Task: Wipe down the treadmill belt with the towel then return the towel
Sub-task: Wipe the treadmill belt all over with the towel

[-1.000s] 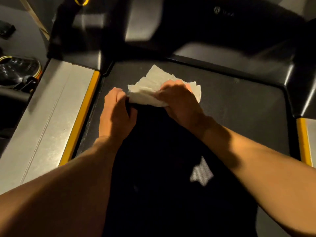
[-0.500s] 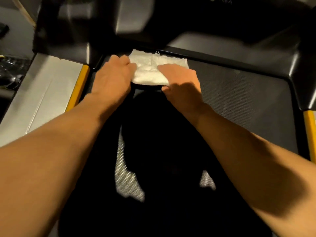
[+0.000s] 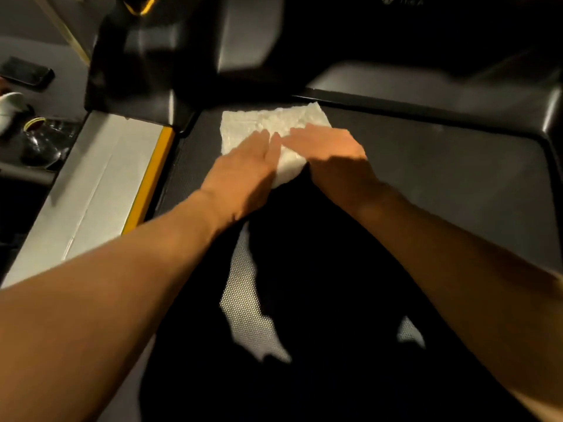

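A white paper towel point(image 3: 268, 123) lies flat on the dark treadmill belt point(image 3: 441, 184), close to the belt's front end under the motor hood. My left hand point(image 3: 243, 169) presses on the towel's near left part with straight fingers. My right hand point(image 3: 329, 150) lies beside it, flat on the towel's near right part. The two hands touch side by side. My own shadow darkens the near half of the belt.
A grey side rail point(image 3: 91, 190) with a yellow strip point(image 3: 149, 178) runs along the belt's left edge. The black motor hood point(image 3: 396, 86) rises just beyond the towel. On the floor at left lie a phone point(image 3: 27, 73) and a shoe point(image 3: 9, 111).
Both hands pushed the towel forward to the belt's front end, then drew back a little and came together on it. The view has shifted slightly.
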A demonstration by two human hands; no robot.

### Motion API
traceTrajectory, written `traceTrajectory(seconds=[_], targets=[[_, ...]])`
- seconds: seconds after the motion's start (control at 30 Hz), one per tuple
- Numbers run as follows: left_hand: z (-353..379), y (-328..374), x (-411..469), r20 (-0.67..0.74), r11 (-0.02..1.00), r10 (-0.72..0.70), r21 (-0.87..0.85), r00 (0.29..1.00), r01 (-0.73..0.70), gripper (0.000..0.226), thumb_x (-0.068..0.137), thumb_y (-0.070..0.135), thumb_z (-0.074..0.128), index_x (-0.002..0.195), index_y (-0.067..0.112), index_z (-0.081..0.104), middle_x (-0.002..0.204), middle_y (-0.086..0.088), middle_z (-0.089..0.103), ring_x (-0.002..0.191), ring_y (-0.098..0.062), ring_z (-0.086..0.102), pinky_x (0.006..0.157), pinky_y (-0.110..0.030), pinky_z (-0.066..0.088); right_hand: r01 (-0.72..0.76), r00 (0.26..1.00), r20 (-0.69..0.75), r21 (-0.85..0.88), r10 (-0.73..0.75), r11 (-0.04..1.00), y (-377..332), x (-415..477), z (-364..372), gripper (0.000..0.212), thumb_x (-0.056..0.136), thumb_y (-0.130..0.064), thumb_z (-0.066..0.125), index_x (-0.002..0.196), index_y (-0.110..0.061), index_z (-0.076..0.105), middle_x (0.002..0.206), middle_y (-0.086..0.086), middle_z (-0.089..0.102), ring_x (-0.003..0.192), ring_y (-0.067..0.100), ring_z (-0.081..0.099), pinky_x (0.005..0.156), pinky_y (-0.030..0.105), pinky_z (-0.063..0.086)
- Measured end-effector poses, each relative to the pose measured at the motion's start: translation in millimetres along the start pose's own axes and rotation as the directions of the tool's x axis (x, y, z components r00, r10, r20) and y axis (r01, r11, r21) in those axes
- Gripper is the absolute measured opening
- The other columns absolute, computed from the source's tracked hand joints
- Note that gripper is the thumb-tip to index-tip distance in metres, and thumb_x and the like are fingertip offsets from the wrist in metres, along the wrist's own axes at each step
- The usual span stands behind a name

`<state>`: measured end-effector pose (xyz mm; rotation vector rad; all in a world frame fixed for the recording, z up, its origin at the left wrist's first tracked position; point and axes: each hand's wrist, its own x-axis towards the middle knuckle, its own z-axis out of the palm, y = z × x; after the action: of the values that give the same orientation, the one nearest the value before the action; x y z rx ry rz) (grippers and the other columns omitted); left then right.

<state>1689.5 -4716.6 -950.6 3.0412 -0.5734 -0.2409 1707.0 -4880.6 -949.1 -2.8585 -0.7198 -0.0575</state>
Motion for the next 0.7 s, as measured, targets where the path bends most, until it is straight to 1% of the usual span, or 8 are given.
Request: traceTrajectory(seconds=[0.07,0.13,0.23,0.3,0.37,0.5,0.6,0.7], targets=[[-9.3,-3.3,14.3,0.101,0.994,-0.105,0.027,0.989,0.102,0.071,0.095,0.015,0.043,0.151,0.006,0.002,0.158,-0.017,0.004,0.144,-0.033,0.013,0.109,-0.047,0.027,-0.083,0.987,0.137,-0.017,0.084,0.996,-1.9,20.9,-12.2,0.037,0.097,-0.023,0.039,0.131,-0.029,0.051,0.136,-0.001,0.052,0.121,0.029,0.05,0.097,0.035,0.039],[-12.7,9.6,25.8,0.121,0.986,-0.165,0.041,0.979,0.161,0.067,0.097,0.011,0.039,0.15,0.001,0.0,0.157,-0.022,0.002,0.145,-0.036,0.007,0.115,-0.045,0.018,-0.109,0.984,0.136,-0.032,0.113,0.993,-5.3,27.9,-20.6,0.032,0.096,-0.025,0.039,0.125,-0.027,0.053,0.129,0.003,0.055,0.115,0.031,0.053,0.09,0.036,0.042],[3.4,48.2,9.5,0.088,0.995,-0.099,0.028,0.991,0.097,0.067,0.098,0.021,0.036,0.147,-0.008,0.002,0.153,-0.031,0.007,0.141,-0.046,0.01,0.116,-0.048,0.012,-0.119,0.961,0.234,-0.125,0.145,0.985,7.1,5.6,-17.1,0.03,0.097,-0.034,0.042,0.125,-0.03,0.053,0.129,0.0,0.056,0.115,0.027,0.054,0.091,0.036,0.042],[4.3,55.3,-1.4,0.099,0.994,-0.034,0.11,0.994,0.023,0.064,0.098,0.018,0.034,0.147,-0.008,0.001,0.152,-0.032,0.007,0.141,-0.047,0.011,0.115,-0.049,0.013,-0.15,0.937,0.306,-0.078,0.167,0.986,16.2,-11.1,-24.4,0.036,0.096,-0.031,0.043,0.131,-0.032,0.047,0.134,-0.003,0.052,0.12,0.026,0.05,0.096,0.037,0.039],[-6.6,55.7,11.1,0.138,0.989,-0.041,0.143,0.99,0.021,0.06,0.099,0.01,0.031,0.148,-0.005,-0.001,0.153,-0.031,0.004,0.142,-0.046,0.009,0.113,-0.049,0.017,-0.164,0.955,0.247,-0.023,0.164,0.986,27.4,-18.3,-29.1,0.04,0.094,-0.023,0.044,0.132,-0.033,0.046,0.133,-0.002,0.052,0.12,0.03,0.05,0.095,0.04,0.041],[-22.8,75.1,43.9,0.239,0.983,-0.175,0.098,0.955,0.156,0.065,0.098,0.008,0.038,0.149,0.0,0.0,0.155,-0.026,0.004,0.142,-0.042,0.011,0.111,-0.052,0.022,-0.186,0.97,0.144,-0.072,0.195,0.98,38.8,-8.2,-31.4,0.042,0.089,-0.008,0.044,0.127,-0.026,0.052,0.129,0.004,0.055,0.116,0.033,0.052,0.09,0.041,0.044],[-9.2,107.1,36.3,0.259,0.986,-0.167,0.05,0.951,0.159,0.071,0.097,0.028,0.042,0.15,0.001,0.003,0.155,-0.026,0.003,0.142,-0.044,0.009,0.113,-0.052,0.018,-0.35,0.909,0.212,-0.082,0.359,0.933,47.1,-28.4,-30.7,0.032,0.099,-0.029,0.039,0.129,-0.03,0.05,0.135,0.002,0.051,0.121,0.028,0.049,0.096,0.035,0.04],[5.6,125.7,27.4,0.276,0.995,-0.092,-0.001,0.957,0.096,0.079,0.092,0.049,0.04,0.152,0.01,0.005,0.158,-0.019,-0.003,0.144,-0.04,0.0,0.115,-0.05,0.008,-0.309,0.912,0.256,-0.086,0.321,0.947,62.3,-57.2,-31.1,0.037,0.102,-0.038,0.03,0.136,-0.031,0.043,0.142,-0.002,0.045,0.128,0.022,0.043,0.101,0.031,0.034]])
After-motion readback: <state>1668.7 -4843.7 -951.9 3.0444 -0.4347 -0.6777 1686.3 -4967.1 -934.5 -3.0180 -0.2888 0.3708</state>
